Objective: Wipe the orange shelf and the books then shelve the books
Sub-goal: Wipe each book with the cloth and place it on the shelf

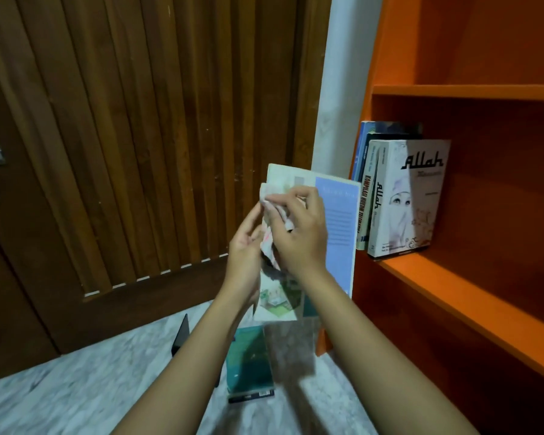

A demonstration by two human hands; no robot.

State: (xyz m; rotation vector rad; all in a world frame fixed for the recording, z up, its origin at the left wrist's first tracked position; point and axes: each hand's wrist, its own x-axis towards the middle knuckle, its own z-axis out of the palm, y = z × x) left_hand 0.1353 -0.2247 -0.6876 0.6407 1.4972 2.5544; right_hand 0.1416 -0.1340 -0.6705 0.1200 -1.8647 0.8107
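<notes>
In the head view, the left hand [245, 257] is holding a book [339, 233] upright by its left edge, just in front of the orange shelf [453, 287]. Its thumb is lying along the edge; the other fingers are going behind the book, so I cannot tell how they are spread. The right hand [299, 237] is pressing a crumpled cloth [268, 243] against the cover, its fingers [296, 196] curling together over the cloth. A white book [415, 196] is standing on the shelf among others. A teal book [248, 362] is lying on the floor [91, 387] below the hands.
</notes>
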